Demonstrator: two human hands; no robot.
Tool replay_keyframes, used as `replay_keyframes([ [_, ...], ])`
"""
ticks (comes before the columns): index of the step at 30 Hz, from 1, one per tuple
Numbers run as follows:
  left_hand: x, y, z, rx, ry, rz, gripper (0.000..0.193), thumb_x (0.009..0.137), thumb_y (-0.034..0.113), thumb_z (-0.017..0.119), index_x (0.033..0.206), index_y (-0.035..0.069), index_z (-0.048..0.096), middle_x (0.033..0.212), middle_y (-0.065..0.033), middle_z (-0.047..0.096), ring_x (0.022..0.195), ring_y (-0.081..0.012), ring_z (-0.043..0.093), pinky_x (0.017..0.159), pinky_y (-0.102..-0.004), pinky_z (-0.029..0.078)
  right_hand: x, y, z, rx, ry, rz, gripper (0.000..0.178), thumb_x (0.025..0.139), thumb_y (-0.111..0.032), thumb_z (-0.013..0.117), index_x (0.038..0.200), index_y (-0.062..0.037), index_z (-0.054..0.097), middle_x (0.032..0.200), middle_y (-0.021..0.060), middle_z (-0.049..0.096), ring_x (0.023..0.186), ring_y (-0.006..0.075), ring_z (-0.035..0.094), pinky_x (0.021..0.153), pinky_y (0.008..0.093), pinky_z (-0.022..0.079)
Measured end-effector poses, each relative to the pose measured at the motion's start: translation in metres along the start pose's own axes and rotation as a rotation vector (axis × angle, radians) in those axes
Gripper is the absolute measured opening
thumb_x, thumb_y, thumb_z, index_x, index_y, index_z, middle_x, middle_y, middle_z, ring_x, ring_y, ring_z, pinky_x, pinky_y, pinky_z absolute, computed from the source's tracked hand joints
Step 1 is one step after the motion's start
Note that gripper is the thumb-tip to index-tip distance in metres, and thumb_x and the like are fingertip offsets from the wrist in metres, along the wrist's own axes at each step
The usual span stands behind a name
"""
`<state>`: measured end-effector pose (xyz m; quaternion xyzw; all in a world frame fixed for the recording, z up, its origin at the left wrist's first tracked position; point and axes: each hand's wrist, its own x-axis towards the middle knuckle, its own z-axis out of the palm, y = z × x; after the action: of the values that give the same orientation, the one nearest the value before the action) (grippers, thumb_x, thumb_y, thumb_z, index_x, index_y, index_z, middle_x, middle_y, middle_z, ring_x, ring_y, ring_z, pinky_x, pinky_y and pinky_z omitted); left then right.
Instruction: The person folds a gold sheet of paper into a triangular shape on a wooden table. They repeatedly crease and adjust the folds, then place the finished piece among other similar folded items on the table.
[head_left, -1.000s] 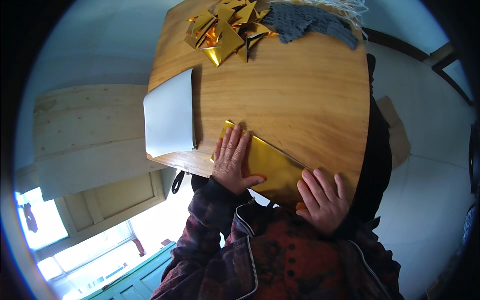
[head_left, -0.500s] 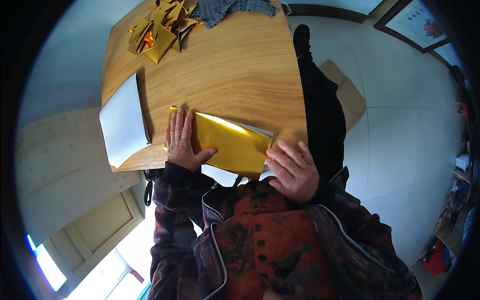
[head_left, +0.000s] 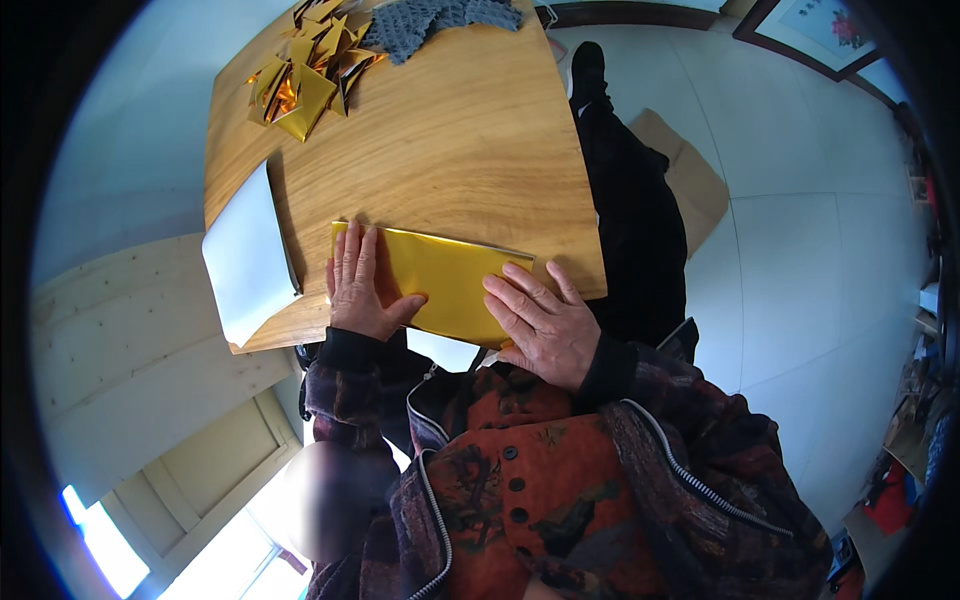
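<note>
A folded sheet of shiny gold paper (head_left: pixel 435 275) lies at the near edge of the wooden table, its near side reaching past that edge. On its left end my left hand (head_left: pixel 362 295) rests flat, fingers stretched out and thumb spread to the right. My right hand (head_left: pixel 545 320) lies over the right end, palm down with the fingers apart. Both hands press on the paper from above, and neither grips it. The underside of the sheet is hidden.
A stack of white-backed sheets (head_left: pixel 250 258) sits at the table's left edge. Farther back are a heap of folded gold paper pieces (head_left: pixel 305 80) and a grey textured cloth (head_left: pixel 440 22). Brown cardboard (head_left: pixel 690 180) lies on the floor to the right, beyond my black-trousered leg (head_left: pixel 635 200).
My right hand has moved left from the paper's right edge onto its surface. The sheet's right end now lies flatter, with the white underside no longer showing. My left hand stays in place.
</note>
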<state>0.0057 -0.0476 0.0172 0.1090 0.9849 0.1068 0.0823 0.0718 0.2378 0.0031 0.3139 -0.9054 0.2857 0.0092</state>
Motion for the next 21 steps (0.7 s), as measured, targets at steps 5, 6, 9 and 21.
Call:
replay_keyframes([
  [5,0.001,0.017,-0.013,0.038,-0.024,0.023,0.102,0.063,0.044,0.082,0.149,0.018,0.033,0.159,-0.0125,0.020,0.147,-0.0345,0.016,0.117,-0.0536,0.010,0.000,0.001,0.002,0.028,0.004,0.007,0.066,0.076,-0.039,0.071,0.132,-0.0076,0.054,0.148,0.0048,0.041,0.143,0.0248,0.028,0.116,0.0534,0.015],
  [6,-0.001,0.021,-0.015,0.001,0.004,0.074,0.090,0.069,0.034,0.079,0.148,0.021,0.037,0.159,-0.0098,0.021,0.146,-0.0341,0.018,0.116,-0.0555,0.011,0.000,0.001,0.002,0.033,0.000,0.010,0.066,0.076,-0.039,0.071,0.132,-0.0079,0.054,0.148,0.0047,0.040,0.143,0.0249,0.028,0.116,0.0534,0.015],
  [9,-0.005,0.032,-0.018,0.003,-0.038,0.144,0.081,0.074,0.023,0.074,0.147,0.022,0.039,0.159,-0.0088,0.020,0.146,-0.0334,0.019,0.115,-0.0565,0.014,0.001,0.000,0.003,0.030,0.005,0.012,0.067,0.075,-0.038,0.072,0.132,-0.0086,0.054,0.149,0.0044,0.040,0.143,0.0251,0.027,0.116,0.0536,0.015],
  [21,-0.036,0.088,0.007,-0.181,-0.041,0.332,0.079,0.074,0.041,0.073,0.141,0.009,0.045,0.150,-0.0096,0.039,0.140,-0.0291,0.035,0.112,-0.0466,0.027,0.000,0.002,0.005,-0.002,0.026,-0.010,0.064,0.079,-0.038,0.070,0.132,-0.0066,0.053,0.146,0.0065,0.042,0.142,0.0269,0.028,0.115,0.0545,0.017],
])
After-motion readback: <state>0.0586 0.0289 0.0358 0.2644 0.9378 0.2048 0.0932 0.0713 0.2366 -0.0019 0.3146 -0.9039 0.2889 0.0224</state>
